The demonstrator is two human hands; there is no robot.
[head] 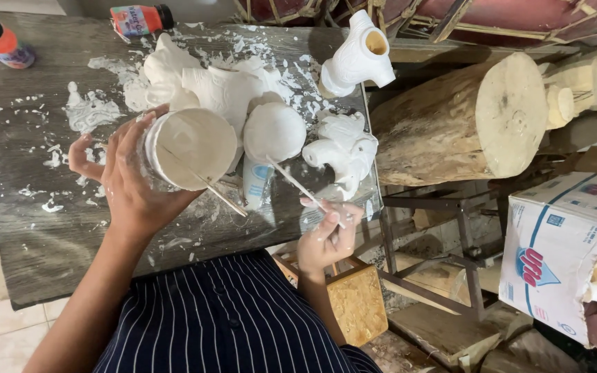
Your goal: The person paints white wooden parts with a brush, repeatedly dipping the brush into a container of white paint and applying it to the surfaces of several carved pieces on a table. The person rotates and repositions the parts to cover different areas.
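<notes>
Head view: nearest, at 6 o'clock, a striped dark shirt (229, 324) is seen, with a wooden block (357, 304) just beside it at 5 o'clock. The right hand (327, 238) is closed on a thin stick (298, 185), whose far tip touches a rounded white plaster piece (274, 131). At 9 o'clock the left hand (122, 176) is clamped around a white-coated cup (188, 148), held tilted over the table (29, 228) with its mouth turned toward the camera; a 2nd thin stick (219, 195) juts from its rim. A small white tube (253, 183) lies between the cup and the right hand. A white plaster figure (343, 152) rests at the table's edge at 3 o'clock, and a larger plaster mass (209, 86) lies behind the cup amid white splashes. Farther off, a hollow plaster cast (357, 59) stands at 1 o'clock, 2 bottles (139, 19) at 11 o'clock, a log (464, 117) at 2 o'clock and a cardboard box (561, 249) at 4 o'clock.
</notes>
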